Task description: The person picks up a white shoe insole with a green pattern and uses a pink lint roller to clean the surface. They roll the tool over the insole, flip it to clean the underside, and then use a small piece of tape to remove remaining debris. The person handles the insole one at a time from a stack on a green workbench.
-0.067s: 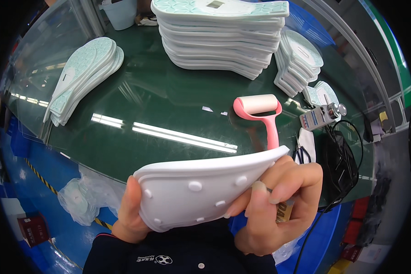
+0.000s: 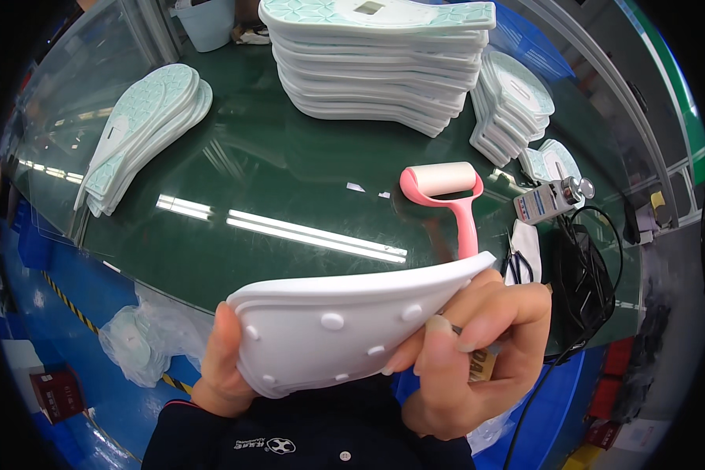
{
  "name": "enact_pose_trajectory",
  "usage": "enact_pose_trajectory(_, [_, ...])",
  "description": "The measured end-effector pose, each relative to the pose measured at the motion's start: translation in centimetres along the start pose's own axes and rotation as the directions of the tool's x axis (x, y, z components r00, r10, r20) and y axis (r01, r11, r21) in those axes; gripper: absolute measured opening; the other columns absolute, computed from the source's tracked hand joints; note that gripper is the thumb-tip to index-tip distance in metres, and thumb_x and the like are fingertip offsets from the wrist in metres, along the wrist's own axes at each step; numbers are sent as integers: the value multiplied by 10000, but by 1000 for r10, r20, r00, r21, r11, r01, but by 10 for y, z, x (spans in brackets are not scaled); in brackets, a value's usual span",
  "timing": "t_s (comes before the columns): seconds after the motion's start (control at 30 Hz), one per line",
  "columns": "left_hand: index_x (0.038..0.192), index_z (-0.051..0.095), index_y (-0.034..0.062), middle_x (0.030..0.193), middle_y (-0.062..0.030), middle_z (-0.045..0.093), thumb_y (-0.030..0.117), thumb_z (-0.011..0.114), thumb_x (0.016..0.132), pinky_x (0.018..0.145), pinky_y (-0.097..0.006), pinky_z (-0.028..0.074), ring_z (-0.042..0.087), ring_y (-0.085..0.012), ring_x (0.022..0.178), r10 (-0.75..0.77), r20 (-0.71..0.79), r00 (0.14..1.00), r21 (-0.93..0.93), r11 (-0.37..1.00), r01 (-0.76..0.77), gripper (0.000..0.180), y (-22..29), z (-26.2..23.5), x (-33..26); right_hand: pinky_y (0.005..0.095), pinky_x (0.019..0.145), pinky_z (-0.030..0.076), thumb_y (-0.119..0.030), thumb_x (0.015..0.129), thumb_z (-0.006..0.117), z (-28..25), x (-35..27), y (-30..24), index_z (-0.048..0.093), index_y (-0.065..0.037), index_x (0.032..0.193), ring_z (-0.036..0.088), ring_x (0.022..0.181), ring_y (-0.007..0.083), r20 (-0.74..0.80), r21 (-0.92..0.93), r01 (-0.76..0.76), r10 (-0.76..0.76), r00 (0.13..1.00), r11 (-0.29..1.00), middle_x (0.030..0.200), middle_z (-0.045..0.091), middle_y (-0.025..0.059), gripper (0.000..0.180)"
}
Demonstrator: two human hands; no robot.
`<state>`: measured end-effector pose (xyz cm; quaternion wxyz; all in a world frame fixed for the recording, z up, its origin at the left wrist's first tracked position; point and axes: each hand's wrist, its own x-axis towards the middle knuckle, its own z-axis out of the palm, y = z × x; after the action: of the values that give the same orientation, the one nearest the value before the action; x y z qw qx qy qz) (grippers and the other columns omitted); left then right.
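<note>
A curved white moulded panel [image 2: 305, 345] with small raised round studs on its face is held tilted above the near edge of the table. My left hand [image 2: 225, 364] grips its left end, thumb up along the side. At the right end, the fingers of my right hand [image 2: 478, 352] lie against the panel. Between its thumb and forefinger is pinched a thin dark-grey piece, mostly hidden, its kind unclear. Just beyond the panel lies a pink-handled roller [image 2: 464, 223] with a white drum. Dark-handled scissors [image 2: 517, 265] rest on a white cloth to its right.
Similar panels with pale green patterned faces form a tall stack [image 2: 376, 78] at the back, a left pile [image 2: 145, 129] and right piles [image 2: 517, 98]. A metal-capped bottle [image 2: 552, 200] and black bag [image 2: 583, 282] with a cable are at right. Scraps [image 2: 356, 187] dot the green table [image 2: 305, 172].
The panel and my right hand have shifted very slightly to the left. Both hands keep their hold.
</note>
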<state>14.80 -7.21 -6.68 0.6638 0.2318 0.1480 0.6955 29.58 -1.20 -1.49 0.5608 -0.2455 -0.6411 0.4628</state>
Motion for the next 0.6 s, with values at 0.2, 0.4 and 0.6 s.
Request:
enact_pose_trajectory(0.2, [1180, 387, 29, 1160, -171, 442, 498, 252, 843, 877, -430, 358, 449, -306, 1041, 8, -11, 1000, -6, 1000, -8, 593, 1, -5, 1, 210, 496, 470, 143, 656, 516, 2, 3, 2, 372, 0, 837, 440, 481, 82, -53, 146, -41, 50, 997, 988, 657, 430, 68, 271])
enact_pose_trajectory(0.4, [1270, 195, 2, 1267, -188, 295, 555, 244, 815, 920, -430, 323, 336, -308, 1151, 52, -43, 998, -58, 997, -55, 718, 9, -8, 6, 198, 392, 436, 1, 762, 475, -43, 2, 14, 398, -11, 831, 374, 456, 56, -544, -49, -132, 84, 835, 990, 644, 407, 27, 104])
enact_pose_trajectory(0.6, [1280, 172, 16, 1282, -159, 280, 594, 261, 790, 937, -406, 310, 331, -267, 1161, -49, -51, 998, 156, 986, 56, 763, 16, 5, 10, 253, 631, 416, -156, 792, 547, -121, -16, 79, 522, -19, 982, 488, 686, 117, -575, -560, -543, 179, 799, 625, 787, 511, 50, 236])
